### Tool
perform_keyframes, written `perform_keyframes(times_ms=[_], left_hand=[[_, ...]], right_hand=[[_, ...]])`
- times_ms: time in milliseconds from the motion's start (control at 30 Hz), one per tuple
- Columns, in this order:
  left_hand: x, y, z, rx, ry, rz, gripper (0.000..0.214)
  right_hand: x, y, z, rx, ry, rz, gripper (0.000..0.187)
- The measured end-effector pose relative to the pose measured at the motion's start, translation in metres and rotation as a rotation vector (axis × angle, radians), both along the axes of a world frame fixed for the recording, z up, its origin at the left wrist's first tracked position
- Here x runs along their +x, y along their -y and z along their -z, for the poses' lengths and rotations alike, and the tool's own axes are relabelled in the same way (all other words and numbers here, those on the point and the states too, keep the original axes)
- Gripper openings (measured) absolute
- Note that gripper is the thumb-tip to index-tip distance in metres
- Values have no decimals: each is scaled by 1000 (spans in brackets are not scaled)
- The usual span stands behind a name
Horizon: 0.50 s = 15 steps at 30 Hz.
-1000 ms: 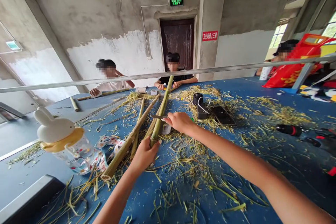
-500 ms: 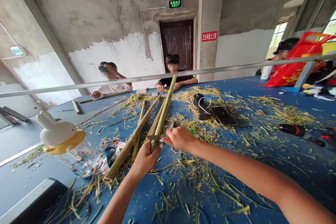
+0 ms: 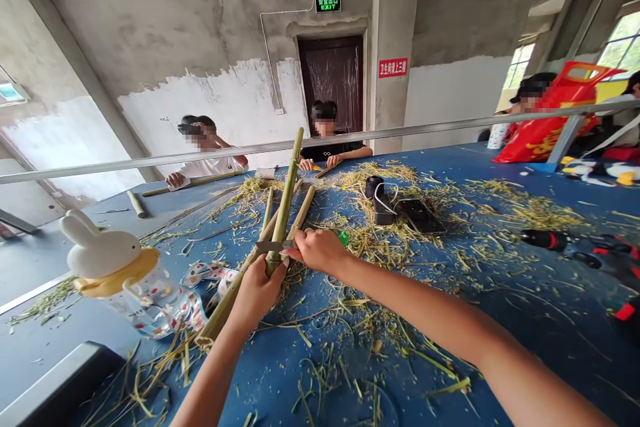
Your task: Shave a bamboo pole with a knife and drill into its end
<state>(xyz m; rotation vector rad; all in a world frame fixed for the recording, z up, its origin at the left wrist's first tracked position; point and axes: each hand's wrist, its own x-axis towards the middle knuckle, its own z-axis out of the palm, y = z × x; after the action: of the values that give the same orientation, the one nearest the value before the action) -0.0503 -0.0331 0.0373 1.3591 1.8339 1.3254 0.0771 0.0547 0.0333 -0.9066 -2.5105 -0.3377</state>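
My left hand [image 3: 260,285] is closed around the near end of a greenish bamboo stick [image 3: 286,203], whose far end points up and away from me. In my right hand [image 3: 320,250] is a knife [image 3: 273,246], its handle mostly hidden by the fingers. The blade lies across the bamboo just above my left hand. Under and beside the held stick, more bamboo sticks [image 3: 227,303] lie on the blue table [image 3: 280,380]. A bit of green [image 3: 344,238] shows behind my right hand.
Shavings [image 3: 395,293] litter the table. At left stands a rabbit-topped bottle [image 3: 117,270], at right a power drill [image 3: 575,250]. A black phone-like slab [image 3: 423,215] lies beyond my right hand. A metal rail [image 3: 380,132] crosses ahead; co-workers sit behind it.
Both hands, the knife and the held bamboo have shifted left and slightly upward in view. The bamboo's far end has swung left and stands steeper. The blade still crosses it.
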Motion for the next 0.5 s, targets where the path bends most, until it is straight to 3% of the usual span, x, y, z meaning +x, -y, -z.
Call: perform_keyframes(times_ms=[167,500], left_hand=[[-7,-1,2,2,-177,-18,17],[-4,-1,6,-94,-230,-43,19]], right_hand=[[-6,-5,-4,-42,-9,10,61],[-13,-10,-2,-66,-12,2,60]])
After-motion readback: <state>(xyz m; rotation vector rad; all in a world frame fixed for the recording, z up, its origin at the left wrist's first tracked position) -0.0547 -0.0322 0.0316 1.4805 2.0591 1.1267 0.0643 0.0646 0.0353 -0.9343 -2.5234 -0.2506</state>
